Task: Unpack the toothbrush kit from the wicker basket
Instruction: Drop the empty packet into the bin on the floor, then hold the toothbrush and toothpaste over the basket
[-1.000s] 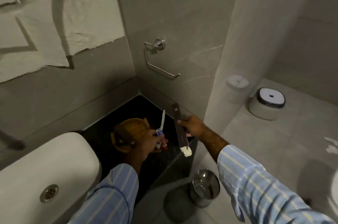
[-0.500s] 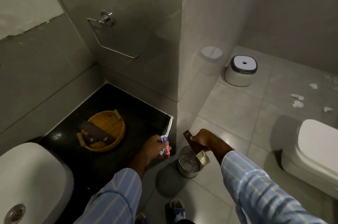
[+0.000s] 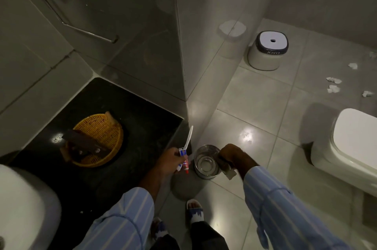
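Observation:
The yellow wicker basket [image 3: 102, 133] sits on the black counter [image 3: 142, 131], with dark brown packets [image 3: 81, 143] lying across its near side. My left hand [image 3: 171, 160] is shut on a white toothbrush [image 3: 188, 137] and a small red and white toothpaste tube [image 3: 184, 163], just off the counter's right edge. My right hand [image 3: 231, 154] grips a brown kit wrapper [image 3: 227, 169] at the right rim of a steel bin [image 3: 206, 163] on the floor. The wrapper's lower end hangs outside the bin.
A white sink [image 3: 22, 209] fills the lower left. A tiled wall corner [image 3: 183, 66] stands behind the bin. A white stool [image 3: 267, 49] is at the back, a toilet [image 3: 350, 147] at right, and paper scraps [image 3: 334, 84] litter the floor. My sandalled foot [image 3: 193, 209] is below the bin.
The view swung right and down. My right hand carried the brown wrapper from above the counter down to the steel bin. My left hand moved off the basket to the counter's edge.

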Tool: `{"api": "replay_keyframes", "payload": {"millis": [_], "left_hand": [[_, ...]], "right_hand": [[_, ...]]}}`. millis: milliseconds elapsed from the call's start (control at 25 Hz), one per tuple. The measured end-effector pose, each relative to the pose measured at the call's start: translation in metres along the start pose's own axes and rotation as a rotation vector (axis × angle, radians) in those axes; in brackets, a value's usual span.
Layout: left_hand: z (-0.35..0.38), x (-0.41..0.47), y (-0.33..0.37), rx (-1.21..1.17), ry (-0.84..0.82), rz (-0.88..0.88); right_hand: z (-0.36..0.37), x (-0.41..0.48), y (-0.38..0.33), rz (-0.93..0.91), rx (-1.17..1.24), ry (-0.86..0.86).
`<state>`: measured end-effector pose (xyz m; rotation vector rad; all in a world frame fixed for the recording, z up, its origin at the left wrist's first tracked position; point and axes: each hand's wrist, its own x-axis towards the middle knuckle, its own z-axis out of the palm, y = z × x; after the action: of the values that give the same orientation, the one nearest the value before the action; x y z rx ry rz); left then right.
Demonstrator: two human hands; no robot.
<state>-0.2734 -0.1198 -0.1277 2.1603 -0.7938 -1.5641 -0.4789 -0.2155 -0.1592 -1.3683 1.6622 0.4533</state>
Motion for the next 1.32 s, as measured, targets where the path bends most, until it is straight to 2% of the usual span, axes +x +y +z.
{"api": "replay_keyframes", "payload": {"millis": [160, 320, 360, 440, 520, 640, 720, 840, 920, 1000, 1160, 1320], "left_hand": [[0.001, 0.004, 0.000, -0.018, -0.013, -0.028], [-0.005, 0.003, 0.005, -0.048, -0.022, -0.056], [-0.008, 0.003, 0.005, -0.039, -0.028, -0.054], [-0.013, 0.002, 0.008, -0.012, -0.029, -0.040], [-0.020, -0.005, 0.015, 0.055, 0.008, 0.010], [-0.039, -0.020, 0.025, 0.236, 0.065, 0.163], [-0.058, -0.033, 0.035, 0.289, 0.063, 0.241], [-0.094, -0.049, 0.050, 0.357, 0.128, 0.343], [-0.124, -0.058, 0.054, 0.385, 0.179, 0.401], [-0.155, -0.068, 0.050, 0.311, 0.258, 0.409], [-0.210, -0.080, 0.026, -0.117, 0.475, 0.386], [-0.268, -0.087, -0.012, -0.342, 0.525, 0.362]], "right_hand": [[-0.004, 0.010, -0.001, 0.001, 0.065, -0.029], [-0.018, 0.010, 0.003, 0.086, 0.478, -0.061], [-0.024, 0.010, -0.002, 0.078, 0.445, -0.040], [-0.035, 0.005, -0.024, -0.089, 0.204, 0.091], [-0.046, -0.011, -0.056, -0.381, 0.024, 0.204], [-0.056, -0.048, -0.106, -0.828, -0.327, 0.106], [-0.055, -0.064, -0.137, -0.936, -0.567, 0.005], [-0.045, -0.082, -0.178, -0.969, -0.790, -0.059], [-0.043, -0.093, -0.202, -0.999, -0.737, -0.060], [-0.042, -0.101, -0.225, -1.041, -0.645, -0.039], [-0.026, -0.108, -0.271, -0.993, -0.234, -0.241], [0.008, -0.110, -0.321, -0.918, 0.049, -0.346]]}}
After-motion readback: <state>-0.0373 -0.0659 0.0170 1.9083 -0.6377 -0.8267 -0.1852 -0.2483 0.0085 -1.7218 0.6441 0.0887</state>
